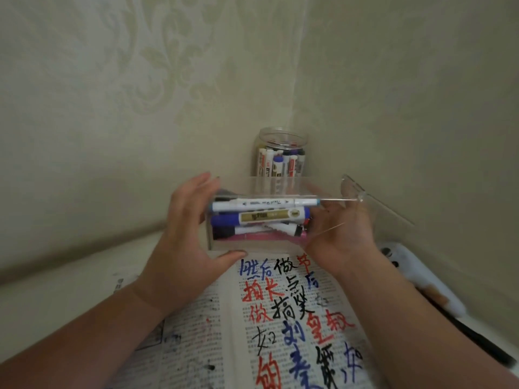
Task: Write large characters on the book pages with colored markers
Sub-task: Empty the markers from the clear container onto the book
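Markers (261, 216) lie stacked lengthwise in a clear box (224, 247) that both hands hold up between them. The left hand (179, 234) clasps the left end, with its fingers up the side and its thumb hooked under the bottom edge. The right hand (342, 234) takes the opposite end and shows through the plastic, so I cannot tell exactly how its fingers lie. A grip at each end probably suits a smooth, loaded box and keeps it level so nothing rolls out. It looks like a pause to pick the next colour.

On top of the stack is a white marker with teal ends (264, 204). Under it are a blue one with a gold label, then darker barrels and something pink at the bottom.

The open book (196, 327) lies on the tabletop (56, 299) below the hands and runs back between the forearms. Large red, blue and black characters (280, 313) crowd its right page over the fine print. The left page shows only print and stray ink spots, so that page looks like the space left to fill. Beyond the hands, in the wall corner, stands a clear jar (280, 141) of more markers.
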